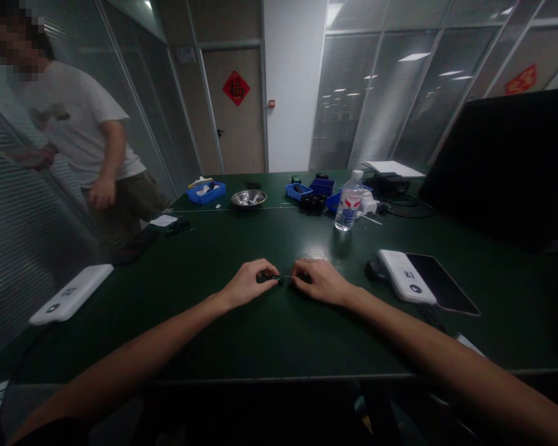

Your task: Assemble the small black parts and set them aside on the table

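Head view. My forearms reach in from both lower corners across the dark green table [242, 235], and my hands meet near its middle, fingertips just apart

My left hand [252, 282]: thumb and forefinger pinched on a small dark piece [278, 280], held at or just above the tabletop; too small to tell what it is. My right hand [320, 280]: fingers curled, thumb and forefinger pinched on a thin pale strand [287, 276], which runs across the gap toward the dark piece. Whether the two join I cannot tell

Right of my right hand: a white power pack [407, 277] marked with dark characters, partly over a dark flat slab [449, 286], with a rounded black object [375, 270] just beside it. Near the left edge, a second white pack [72, 295] with a cable

Farther back, left to right: a blue tray [210, 199] holding small bits, a metal bowl [248, 205] with pale scraps, another blue tray [297, 195], and a clear bottle [348, 207], upright, white cap, red label. A large black panel [502, 173] stands at right

Beyond the table's left side, a person in a pale T-shirt [81, 124]. Far wall: a door [239, 139] bearing a red diamond sign [236, 88]
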Tool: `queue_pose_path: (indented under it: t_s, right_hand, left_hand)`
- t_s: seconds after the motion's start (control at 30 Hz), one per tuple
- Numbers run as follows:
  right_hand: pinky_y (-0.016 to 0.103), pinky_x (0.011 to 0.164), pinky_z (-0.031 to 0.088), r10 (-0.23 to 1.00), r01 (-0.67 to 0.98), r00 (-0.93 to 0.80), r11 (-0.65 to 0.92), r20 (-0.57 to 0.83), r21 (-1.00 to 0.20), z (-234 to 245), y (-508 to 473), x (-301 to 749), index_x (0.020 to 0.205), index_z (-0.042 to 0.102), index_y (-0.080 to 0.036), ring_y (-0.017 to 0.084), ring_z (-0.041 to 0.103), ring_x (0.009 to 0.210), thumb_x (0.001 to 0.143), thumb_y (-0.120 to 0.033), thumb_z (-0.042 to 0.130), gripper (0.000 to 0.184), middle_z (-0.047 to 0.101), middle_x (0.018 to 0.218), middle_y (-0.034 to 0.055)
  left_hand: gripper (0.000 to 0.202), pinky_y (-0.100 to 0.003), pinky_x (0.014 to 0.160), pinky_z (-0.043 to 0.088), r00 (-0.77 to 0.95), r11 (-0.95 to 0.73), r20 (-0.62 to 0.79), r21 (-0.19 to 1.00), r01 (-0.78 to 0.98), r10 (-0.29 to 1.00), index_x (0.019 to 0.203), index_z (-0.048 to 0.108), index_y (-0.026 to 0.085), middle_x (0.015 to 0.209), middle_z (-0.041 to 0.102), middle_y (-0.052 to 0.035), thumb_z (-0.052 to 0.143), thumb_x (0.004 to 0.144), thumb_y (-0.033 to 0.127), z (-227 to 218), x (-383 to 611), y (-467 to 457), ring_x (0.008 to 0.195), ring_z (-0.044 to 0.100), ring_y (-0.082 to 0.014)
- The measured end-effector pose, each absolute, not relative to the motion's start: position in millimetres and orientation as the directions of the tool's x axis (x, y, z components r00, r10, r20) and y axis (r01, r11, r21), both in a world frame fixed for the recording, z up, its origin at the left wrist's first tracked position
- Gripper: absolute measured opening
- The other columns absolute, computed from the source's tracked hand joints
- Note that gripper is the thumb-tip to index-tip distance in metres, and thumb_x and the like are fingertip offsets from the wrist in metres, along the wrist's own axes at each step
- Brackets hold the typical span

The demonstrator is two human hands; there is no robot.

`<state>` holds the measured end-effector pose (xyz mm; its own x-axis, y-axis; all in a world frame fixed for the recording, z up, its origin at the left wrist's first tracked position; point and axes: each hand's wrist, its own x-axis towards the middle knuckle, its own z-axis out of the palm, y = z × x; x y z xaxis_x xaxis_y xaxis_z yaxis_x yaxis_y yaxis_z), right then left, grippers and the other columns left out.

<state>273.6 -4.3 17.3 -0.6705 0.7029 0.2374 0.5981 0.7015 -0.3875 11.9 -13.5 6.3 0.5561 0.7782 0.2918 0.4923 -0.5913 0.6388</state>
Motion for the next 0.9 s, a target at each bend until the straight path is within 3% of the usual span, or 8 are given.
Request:
queue_pose_path:
  t_s: [0.43,0.63,0.9]
  right_hand:
    - [0.027,0.069,0.038,0.683,0.587,-0.7,0.716,0.208,-0.378,21.8,-8.6,272.0,0.097,0.067,-0.02,0.016,0.059,0.076,0.093,-0.027,0.061,0.01,0.068,0.09,0.0028]
    - [0.027,0.069,0.038,0.689,0.594,-0.693,0.712,0.211,-0.374,19.6,-8.0,272.6,0.098,0.066,-0.02,0.016,0.059,0.077,0.094,-0.028,0.06,0.01,0.068,0.091,0.0029]
    - [0.027,0.07,0.039,0.686,0.571,-0.697,0.708,0.211,-0.414,18.3,-7.7,274.3,0.099,0.065,-0.02,0.015,0.059,0.076,0.095,-0.027,0.059,0.01,0.067,0.091,0.002]
  left_hand:
    - [0.011,-0.031,0.082,0.05,0.573,-0.615,0.31,0.633,0.471,0.758,0.095,0.073,0.018,0.099,0.07,-0.0044,0.068,0.092,0.027,7.7,9.9,-13.6,0.091,0.065,-0.0181]
    - [0.018,-0.03,0.08,0.05,0.591,-0.628,0.296,0.601,0.494,0.75,0.109,0.071,0.02,0.105,0.07,-0.0037,0.069,0.093,0.028,7.2,10.2,-14.1,0.095,0.064,-0.0182]
    - [0.02,-0.029,0.08,0.05,0.603,-0.619,0.268,0.603,0.503,0.751,0.113,0.071,0.023,0.106,0.07,-0.0026,0.067,0.094,0.03,5.6,8.3,-12.4,0.094,0.065,-0.0173]
